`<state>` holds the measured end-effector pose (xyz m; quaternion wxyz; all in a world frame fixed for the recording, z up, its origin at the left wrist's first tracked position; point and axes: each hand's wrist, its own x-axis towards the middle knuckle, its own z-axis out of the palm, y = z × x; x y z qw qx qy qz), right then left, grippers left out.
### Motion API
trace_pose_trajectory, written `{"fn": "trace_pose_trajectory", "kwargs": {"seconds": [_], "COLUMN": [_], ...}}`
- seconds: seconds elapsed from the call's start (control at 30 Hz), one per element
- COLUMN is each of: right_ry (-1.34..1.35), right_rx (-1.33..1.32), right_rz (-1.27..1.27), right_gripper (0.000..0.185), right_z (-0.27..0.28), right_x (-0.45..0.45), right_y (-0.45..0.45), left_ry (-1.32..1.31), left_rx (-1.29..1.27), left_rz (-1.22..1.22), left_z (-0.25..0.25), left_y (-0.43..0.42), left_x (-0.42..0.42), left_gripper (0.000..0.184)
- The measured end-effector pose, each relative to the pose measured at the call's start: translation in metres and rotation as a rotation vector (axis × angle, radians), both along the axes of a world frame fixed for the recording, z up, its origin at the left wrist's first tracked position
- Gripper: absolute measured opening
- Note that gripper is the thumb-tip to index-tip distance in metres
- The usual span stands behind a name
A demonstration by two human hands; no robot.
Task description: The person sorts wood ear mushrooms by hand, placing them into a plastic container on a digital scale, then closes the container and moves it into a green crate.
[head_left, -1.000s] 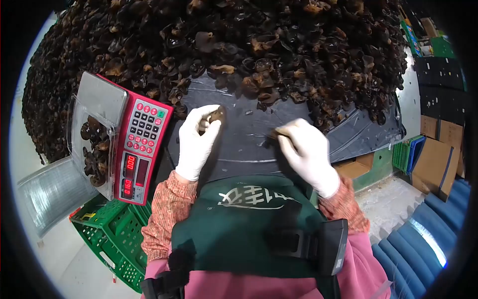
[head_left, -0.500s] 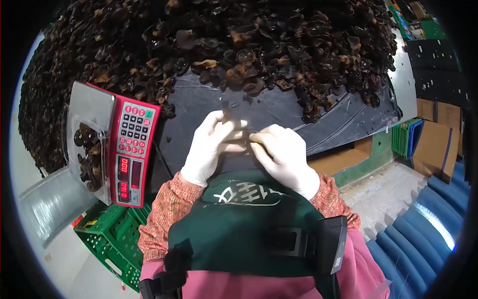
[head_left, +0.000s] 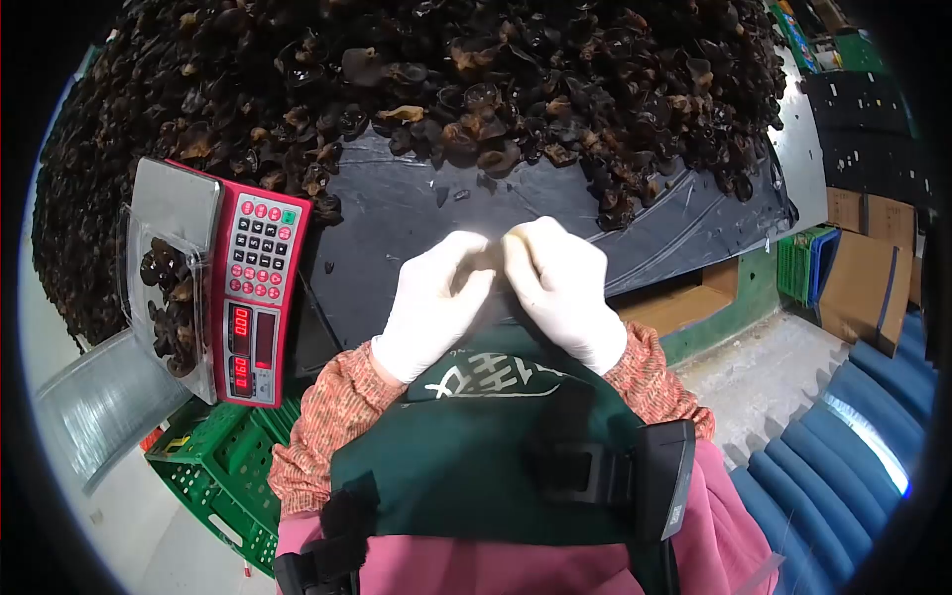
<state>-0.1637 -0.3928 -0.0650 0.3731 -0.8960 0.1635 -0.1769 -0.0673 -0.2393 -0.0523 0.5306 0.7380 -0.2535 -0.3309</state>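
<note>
To the far left of the left hand, a clear, thin-walled plastic tray (head_left: pixel 201 347) contains a portion of dark brown, ruffled, fungus-like pieces (head_left: pixel 174 322). It appears to overhang the flat steel pan (head_left: pixel 177 198) of a red-bodied electronic scale (head_left: pixel 260 258). Hazard: the tray may tip or spill if the left arm knocks it, the overhang being the likely cause. The pan is smooth; the pieces are curled and moist-looking.

The left hand (head_left: pixel 441 297), in a thin white glove, has thumb and forefinger curved towards each other, tips just beside those of the other hand. Any object between them cannot be confirmed. Hazard: a small piece could slip away, through wetness or a loose pinch.

Beyond both hands rises a large heap (head_left: pixel 446 69) of the same pieces, glossy and lobed, dark with tan patches. Hazard: loose pieces may slide towards the hands if the heap's near edge is disturbed. Between heap and hands, the worktop (head_left: pixel 372 258) is covered in creased black plastic sheeting, which could ruck under a dragging wrist.

The right hand (head_left: pixel 562 283), likewise gloved in white, has its thumb and fingers drawn together; whether they grip anything cannot be determined.
</note>
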Motion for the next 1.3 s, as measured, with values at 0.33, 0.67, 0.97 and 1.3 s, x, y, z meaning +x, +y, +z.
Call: {"fn": "trace_pose_trajectory", "kwargs": {"seconds": [0.33, 0.67, 0.97, 1.3], "right_ry": [0.236, -0.057, -0.087, -0.051], "right_rx": [-0.172, -0.076, 0.018, 0.319], "right_rz": [-0.299, -0.284, -0.374, -0.109], "right_gripper": [0.017, 0.012, 0.025, 0.014], "right_z": [0.007, -0.030, -0.017, -0.032], "right_x": [-0.081, -0.026, -0.045, -0.013], "right_y": [-0.068, -0.049, -0.059, -0.027], "left_ry": [0.709, 0.861, 0.450, 0.348], "left_rx": [-0.189, -0.189, -0.004, 0.040], "left_rz": [0.000, 0.113, 0.168, 0.189], "left_z": [-0.007, -0.027, -0.028, -0.031], "left_y": [0.006, 0.012, 0.009, 0.002], "left_x": [0.010, 0.012, 0.008, 0.007], "left_gripper": [0.030, 0.018, 0.024, 0.031]}}
